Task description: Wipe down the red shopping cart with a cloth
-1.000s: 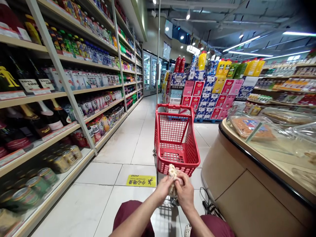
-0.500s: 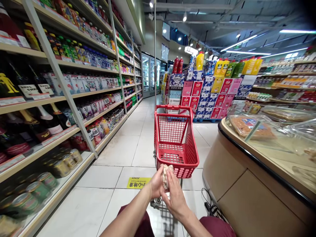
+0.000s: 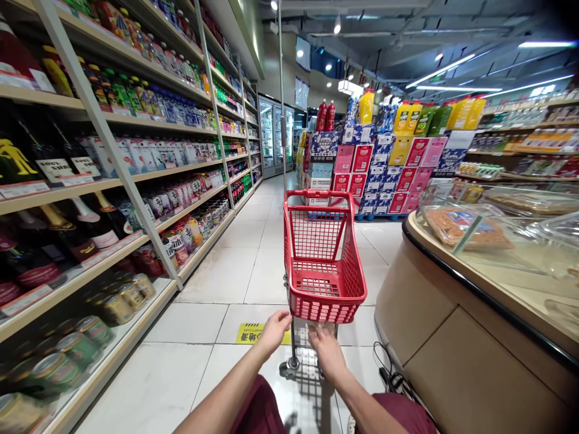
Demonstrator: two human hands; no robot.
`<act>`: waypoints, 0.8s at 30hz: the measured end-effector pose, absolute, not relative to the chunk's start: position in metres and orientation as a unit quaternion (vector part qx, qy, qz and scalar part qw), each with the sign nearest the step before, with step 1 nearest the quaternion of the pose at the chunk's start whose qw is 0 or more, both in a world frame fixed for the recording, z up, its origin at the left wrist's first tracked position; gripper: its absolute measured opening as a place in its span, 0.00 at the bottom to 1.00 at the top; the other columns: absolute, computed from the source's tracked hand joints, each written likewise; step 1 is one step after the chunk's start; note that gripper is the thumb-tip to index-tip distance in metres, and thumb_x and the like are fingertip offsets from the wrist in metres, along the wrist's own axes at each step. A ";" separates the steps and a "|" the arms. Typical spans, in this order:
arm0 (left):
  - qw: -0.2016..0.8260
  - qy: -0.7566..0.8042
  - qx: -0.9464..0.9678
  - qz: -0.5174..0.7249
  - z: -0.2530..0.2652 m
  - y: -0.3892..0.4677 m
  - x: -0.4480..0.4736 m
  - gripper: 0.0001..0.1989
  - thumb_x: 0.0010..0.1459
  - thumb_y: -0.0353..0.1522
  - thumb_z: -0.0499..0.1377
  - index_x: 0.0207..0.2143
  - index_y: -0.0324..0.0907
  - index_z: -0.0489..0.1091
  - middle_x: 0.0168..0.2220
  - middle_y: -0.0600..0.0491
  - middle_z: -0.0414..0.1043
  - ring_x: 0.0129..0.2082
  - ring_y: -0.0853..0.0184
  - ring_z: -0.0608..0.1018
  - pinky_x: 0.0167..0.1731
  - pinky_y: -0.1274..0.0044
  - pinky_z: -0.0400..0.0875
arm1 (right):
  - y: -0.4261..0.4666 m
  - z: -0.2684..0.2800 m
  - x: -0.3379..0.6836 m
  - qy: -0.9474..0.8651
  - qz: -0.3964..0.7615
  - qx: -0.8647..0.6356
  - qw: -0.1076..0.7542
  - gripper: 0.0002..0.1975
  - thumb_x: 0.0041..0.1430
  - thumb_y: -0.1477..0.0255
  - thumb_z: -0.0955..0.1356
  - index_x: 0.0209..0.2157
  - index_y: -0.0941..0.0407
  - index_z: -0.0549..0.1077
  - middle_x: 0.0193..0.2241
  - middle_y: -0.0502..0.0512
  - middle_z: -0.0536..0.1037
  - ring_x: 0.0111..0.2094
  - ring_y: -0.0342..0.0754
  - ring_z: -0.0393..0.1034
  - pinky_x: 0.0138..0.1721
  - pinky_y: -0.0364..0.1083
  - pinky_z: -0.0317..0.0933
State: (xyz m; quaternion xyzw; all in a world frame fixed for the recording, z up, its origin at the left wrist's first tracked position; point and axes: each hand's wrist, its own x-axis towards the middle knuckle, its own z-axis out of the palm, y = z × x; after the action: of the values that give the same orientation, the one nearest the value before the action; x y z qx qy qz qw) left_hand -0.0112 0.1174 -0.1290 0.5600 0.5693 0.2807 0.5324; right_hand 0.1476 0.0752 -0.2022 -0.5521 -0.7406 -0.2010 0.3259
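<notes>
In front of me stands a red plastic shopping cart (image 3: 323, 283) with a grid basket on metal legs. My left hand (image 3: 274, 333) is at the basket's lower left corner, its fingers curled together; whether they grip the cart is hidden. My right hand (image 3: 329, 351) reaches beneath the near wall of the basket, fingers bent and pointing forward. A pale cloth (image 3: 322, 325) shows at its fingertips, mostly covered by the hand and the basket's lower edge.
On the left run shelves (image 3: 172, 163) of bottles and cans. A rounded counter (image 3: 420, 307) with packaged food stands right, black cables (image 3: 389, 378) at its base. Stacked drink cartons (image 3: 362, 175) rise beyond the cart. A yellow sticker (image 3: 248, 333) lies on the tiled floor.
My hands were together around the crumpled cloth. They have come apart: the left moved left to the basket corner, the right moved down and right under the basket with the cloth.
</notes>
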 end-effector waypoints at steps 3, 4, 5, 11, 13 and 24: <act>0.504 0.563 0.584 0.296 -0.136 0.117 -0.002 0.15 0.49 0.33 0.52 0.39 0.37 0.66 0.42 0.46 0.71 0.41 0.63 0.73 0.41 0.73 0.64 | 0.071 -0.193 0.162 -0.722 -0.198 -0.560 0.355 0.13 0.57 0.78 0.58 0.41 0.55 0.70 0.35 0.56 0.73 0.35 0.46 0.66 0.34 0.43 0.57; 0.494 0.559 0.594 0.301 -0.136 0.119 0.003 0.14 0.50 0.32 0.51 0.39 0.37 0.66 0.42 0.46 0.71 0.42 0.64 0.72 0.43 0.74 0.64 | 0.073 -0.187 0.168 -0.705 -0.201 -0.568 0.374 0.13 0.57 0.76 0.59 0.41 0.55 0.69 0.38 0.57 0.72 0.38 0.46 0.65 0.37 0.44 0.57; 0.485 0.552 0.606 0.306 -0.135 0.121 0.009 0.14 0.50 0.31 0.51 0.40 0.38 0.66 0.43 0.47 0.71 0.43 0.65 0.72 0.44 0.75 0.63 | 0.076 -0.181 0.173 -0.684 -0.205 -0.580 0.393 0.12 0.57 0.75 0.59 0.41 0.55 0.70 0.41 0.58 0.71 0.41 0.47 0.64 0.38 0.45 0.56; 0.440 0.512 0.673 0.303 -0.122 0.117 0.030 0.14 0.49 0.29 0.53 0.40 0.42 0.68 0.41 0.53 0.73 0.41 0.68 0.73 0.42 0.78 0.65 | 0.062 -0.200 0.196 -0.702 -0.174 -0.594 0.352 0.10 0.57 0.73 0.60 0.32 0.52 0.73 0.31 0.52 0.72 0.30 0.43 0.64 0.29 0.41 0.53; 0.414 0.519 0.684 0.302 -0.121 0.113 0.029 0.14 0.49 0.29 0.52 0.41 0.42 0.67 0.40 0.52 0.73 0.40 0.67 0.73 0.42 0.77 0.66 | 0.056 -0.203 0.205 -0.689 -0.181 -0.602 0.361 0.10 0.57 0.73 0.60 0.32 0.53 0.73 0.32 0.53 0.71 0.30 0.43 0.64 0.30 0.41 0.54; 0.145 0.481 0.846 0.177 -0.103 0.125 0.046 0.29 0.46 0.24 0.48 0.54 0.41 0.55 0.60 0.49 0.50 0.60 0.62 0.48 0.57 0.60 0.36 | 0.057 -0.205 0.232 -0.653 -0.168 -0.648 0.354 0.13 0.56 0.76 0.58 0.37 0.52 0.71 0.34 0.54 0.71 0.34 0.46 0.65 0.33 0.44 0.55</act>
State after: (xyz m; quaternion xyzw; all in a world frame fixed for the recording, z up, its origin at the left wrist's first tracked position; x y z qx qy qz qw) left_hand 0.0457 0.1251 -0.1027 0.8464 0.4808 0.1768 0.1455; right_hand 0.2319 0.0567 -0.2046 -0.6483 -0.6528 -0.1683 0.3538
